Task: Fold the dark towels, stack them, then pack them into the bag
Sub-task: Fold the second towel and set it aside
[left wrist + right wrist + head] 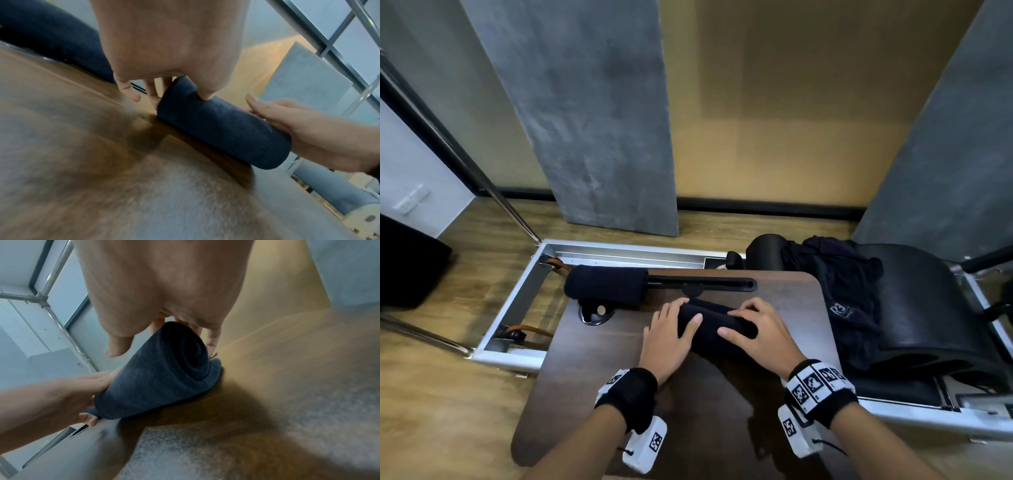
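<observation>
Both hands lie on a rolled dark towel point(717, 327) at the middle of a dark wooden table point(592, 370). Left hand point(669, 334) cups the roll's left end, thumb pressed into the top, fingers curved behind it. Right hand point(755, 330) curls over the right end, thumb in front, fingers on the far side. A second rolled towel point(606, 284) lies at the table's far left edge, well apart from the hands, just beside a round black fitting point(596, 313). Behind the roll runs a black slotted bar point(702, 284). Off the table's right side, a crumpled dark bag point(849, 301) drapes over a black padded seat point(935, 308). The towel is soft and napped; the right wrist view shows its end as a tight spiral.
</observation>
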Demonstrator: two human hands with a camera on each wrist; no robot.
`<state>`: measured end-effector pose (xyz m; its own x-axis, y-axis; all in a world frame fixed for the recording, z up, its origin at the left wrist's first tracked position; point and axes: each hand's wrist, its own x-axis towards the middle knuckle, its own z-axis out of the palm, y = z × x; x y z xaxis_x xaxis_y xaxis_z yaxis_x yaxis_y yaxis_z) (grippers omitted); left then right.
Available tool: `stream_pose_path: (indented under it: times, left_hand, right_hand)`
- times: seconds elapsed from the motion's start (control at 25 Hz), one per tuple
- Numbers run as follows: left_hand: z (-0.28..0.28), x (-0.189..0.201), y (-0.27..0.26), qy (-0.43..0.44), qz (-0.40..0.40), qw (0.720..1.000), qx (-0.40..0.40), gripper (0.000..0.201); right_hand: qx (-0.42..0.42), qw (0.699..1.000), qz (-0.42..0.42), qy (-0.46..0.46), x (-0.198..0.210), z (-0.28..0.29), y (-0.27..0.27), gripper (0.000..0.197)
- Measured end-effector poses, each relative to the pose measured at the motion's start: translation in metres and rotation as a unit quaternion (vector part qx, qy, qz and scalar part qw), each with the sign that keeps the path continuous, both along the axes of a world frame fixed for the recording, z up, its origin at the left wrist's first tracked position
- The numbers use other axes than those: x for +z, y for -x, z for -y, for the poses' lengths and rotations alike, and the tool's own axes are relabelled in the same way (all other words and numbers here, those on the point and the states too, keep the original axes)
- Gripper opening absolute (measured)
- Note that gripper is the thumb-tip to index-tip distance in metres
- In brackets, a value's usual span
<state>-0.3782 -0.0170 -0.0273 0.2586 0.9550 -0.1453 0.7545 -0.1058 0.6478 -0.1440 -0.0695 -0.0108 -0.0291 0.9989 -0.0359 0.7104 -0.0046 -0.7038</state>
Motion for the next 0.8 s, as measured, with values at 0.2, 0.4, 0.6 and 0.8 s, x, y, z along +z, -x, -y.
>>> stream_pose_path:
  times: [0.2, 0.4, 0.6, 0.8]
  left_hand:
    - [-0.019, -0.004, -0.017, 0.097, 0.065, 0.986, 0.116, 0.090]
    - [-0.030, 0.003, -0.031, 0.135, 0.063, 0.977, 0.152, 0.088]
    - [-0.027, 0.018, -0.031, 0.199, 0.219, 0.934, 0.202, 0.067]
    - [-0.019, 0.032, -0.017, 0.289, 0.427, 0.832, 0.204, 0.076]
  right_hand:
    - [-0.158, 0.984, 0.044, 0.074, -0.007, -0.001, -0.007, 0.083]
    - [-0.236, 0.960, 0.065, 0.134, -0.011, -0.006, 0.005, 0.090]
    - [-0.283, 0.944, -0.086, 0.145, -0.001, -0.005, 0.010, 0.077]
    - [-0.319, 0.815, -0.467, 0.126, 0.014, 0.005, 0.013, 0.075]
